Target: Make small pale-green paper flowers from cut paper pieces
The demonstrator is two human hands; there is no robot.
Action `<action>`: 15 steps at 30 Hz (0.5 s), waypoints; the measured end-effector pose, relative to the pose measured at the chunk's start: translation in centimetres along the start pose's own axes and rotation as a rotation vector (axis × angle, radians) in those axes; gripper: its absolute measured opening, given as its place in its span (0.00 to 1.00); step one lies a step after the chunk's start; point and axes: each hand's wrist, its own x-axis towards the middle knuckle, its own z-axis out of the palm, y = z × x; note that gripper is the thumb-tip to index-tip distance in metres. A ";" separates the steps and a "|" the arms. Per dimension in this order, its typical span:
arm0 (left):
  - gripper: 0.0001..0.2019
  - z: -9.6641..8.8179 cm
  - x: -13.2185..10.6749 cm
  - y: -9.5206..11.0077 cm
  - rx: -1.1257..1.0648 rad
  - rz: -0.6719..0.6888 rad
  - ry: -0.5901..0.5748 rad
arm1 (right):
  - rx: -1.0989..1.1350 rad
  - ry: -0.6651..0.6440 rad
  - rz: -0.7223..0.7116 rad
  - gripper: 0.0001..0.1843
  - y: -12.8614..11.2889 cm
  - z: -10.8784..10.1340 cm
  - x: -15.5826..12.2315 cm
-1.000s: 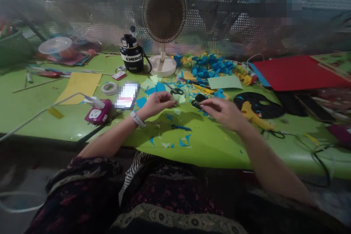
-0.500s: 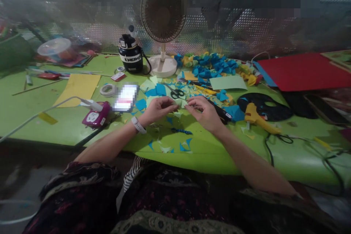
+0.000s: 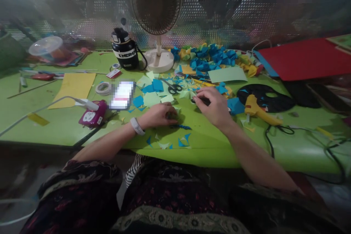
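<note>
My left hand [image 3: 159,114] rests low over the green table, its fingers curled together; what they hold, if anything, is hidden. Just beside those fingertips lies a twisted dark blue strip [image 3: 183,127]. My right hand [image 3: 213,105] is closed in a pinch at the edge of a small pale green paper piece [image 3: 187,94]. Black-handled scissors [image 3: 174,88] lie beyond the hands among paper scraps. Pale green squares [image 3: 152,99] and blue paper pieces [image 3: 157,85] spread to the left of the scissors. Small blue and white offcuts [image 3: 184,140] lie near the table's front edge.
A yellow glue gun [image 3: 259,111] and a black flat object [image 3: 265,98] lie at right. To the left are a phone [image 3: 122,95], tape roll [image 3: 103,88] and purple power socket [image 3: 93,114]. Behind stand a bottle [image 3: 125,53], a fan [image 3: 159,62] and folded paper shapes [image 3: 214,58].
My hands have moved apart: the left has come down nearer the table's front, and the right has drifted slightly right. The pale green paper is now by my right fingertips. The view has shifted slightly.
</note>
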 end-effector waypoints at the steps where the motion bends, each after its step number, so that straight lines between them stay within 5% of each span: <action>1: 0.15 0.2 0.0 -0.1 -0.005 0.004 -0.004 | 0.000 -0.009 -0.007 0.08 0.0 0.1 -0.1; 9: 0.09 0.7 0.2 -0.6 -0.086 0.031 0.023 | -0.004 -0.051 -0.022 0.08 -0.2 0.5 -0.4; 15: 0.15 0.8 0.1 -0.7 -0.129 -0.048 0.048 | 0.007 -0.080 0.000 0.07 -0.3 0.5 -0.6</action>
